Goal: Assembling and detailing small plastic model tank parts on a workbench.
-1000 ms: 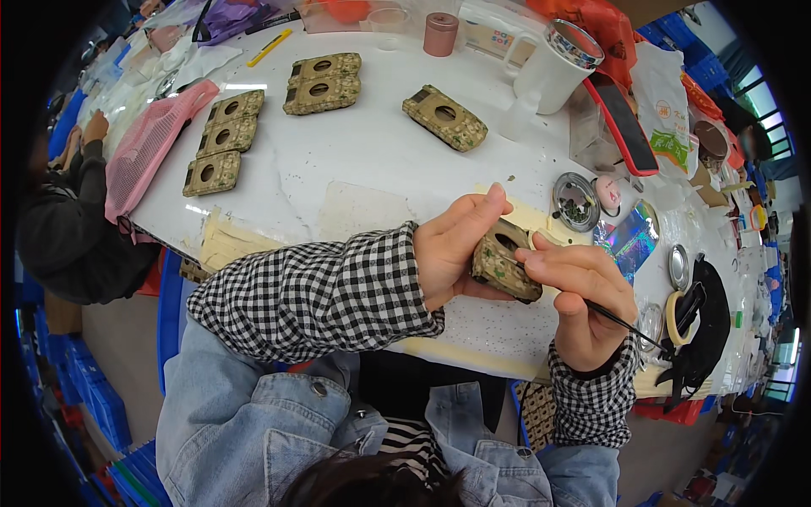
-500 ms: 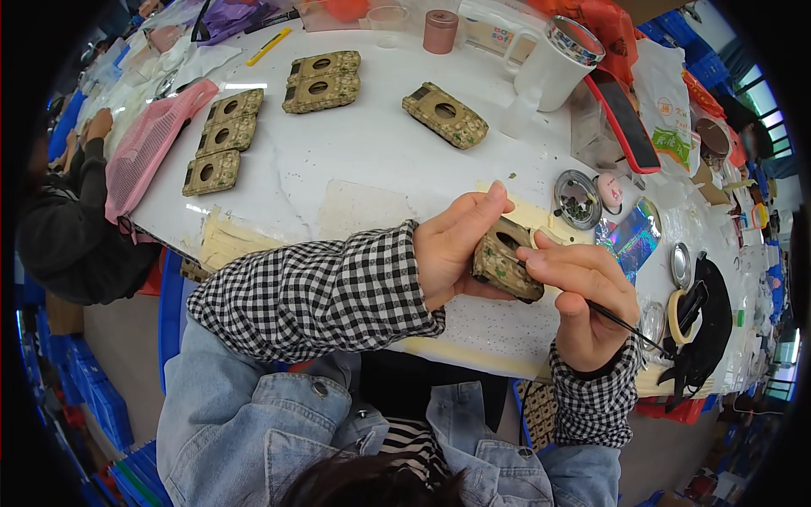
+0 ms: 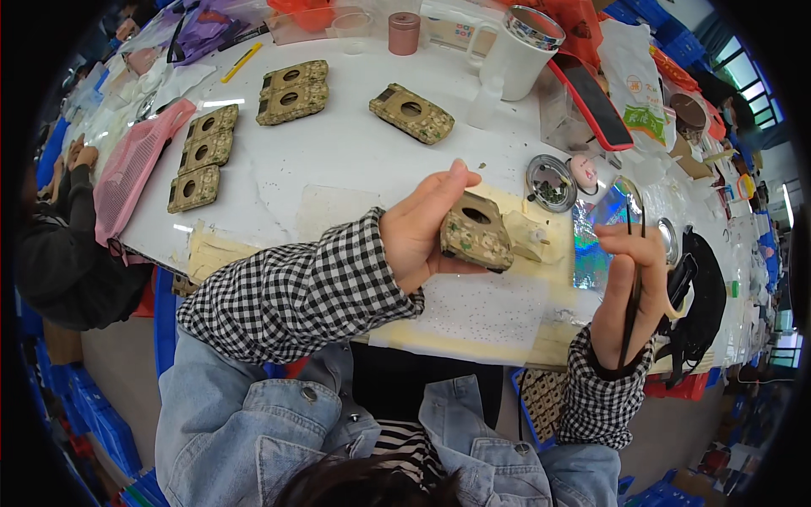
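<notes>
My left hand grips a camouflage-painted toy tank hull, its round top hole facing up. Off to the right, clear of the hull, my right hand is closed on dark tweezers, whose tips point away from me. On yellowish tape beside the hull lies a small tan camouflage part with a peg. A clear round dish of small dark green bits stands farther back. More hulls lie beyond: a single hull, a pair of hulls, and a row of hulls at the left.
Under my hands lies a white sheet with small dots. A holographic sheet, black pouch, red-cased phone and white mug crowd the right. A pink mesh basket sits left, near another person's dark sleeve.
My right hand has drawn away from the hull to the right, and the tweezers have swung to point away from me. The hull has turned slightly in my left hand. The whole view has shifted.
</notes>
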Motion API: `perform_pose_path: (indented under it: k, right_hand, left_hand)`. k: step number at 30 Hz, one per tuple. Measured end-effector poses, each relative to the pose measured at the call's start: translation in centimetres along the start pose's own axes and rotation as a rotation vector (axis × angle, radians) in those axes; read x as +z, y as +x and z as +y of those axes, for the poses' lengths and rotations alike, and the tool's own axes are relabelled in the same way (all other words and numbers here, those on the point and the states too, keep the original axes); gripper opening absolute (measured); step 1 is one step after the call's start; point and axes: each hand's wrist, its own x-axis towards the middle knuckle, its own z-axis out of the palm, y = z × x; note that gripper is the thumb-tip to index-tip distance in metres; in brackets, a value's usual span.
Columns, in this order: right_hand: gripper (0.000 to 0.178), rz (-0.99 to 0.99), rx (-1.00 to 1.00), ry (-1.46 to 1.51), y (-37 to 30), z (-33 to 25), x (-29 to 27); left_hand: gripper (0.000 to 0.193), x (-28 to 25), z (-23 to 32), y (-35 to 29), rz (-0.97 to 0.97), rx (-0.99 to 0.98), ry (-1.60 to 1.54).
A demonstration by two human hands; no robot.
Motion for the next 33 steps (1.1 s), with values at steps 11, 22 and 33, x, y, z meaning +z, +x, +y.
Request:
perform_pose_path:
  k: [11,22,33]
  right_hand:
    - [0.026,-0.106,-0.140,-0.375,-0.5,1.9,1.8]
    - [0.022,-0.066,-0.119,-0.347,-0.3,1.9,2.2]
    - [0.014,-0.019,-0.038,0.227,1.4,-1.8,3.1]
  left_hand:
    - [0.043,2.5,1.7,0.6,0.009,0.274,-0.058]
    - [0.034,0.5,-0.3,1.3,0.038,0.115,-0.110]
    - [0.031,0.3,-1.0,1.6,-0.021,0.123,-0.085]
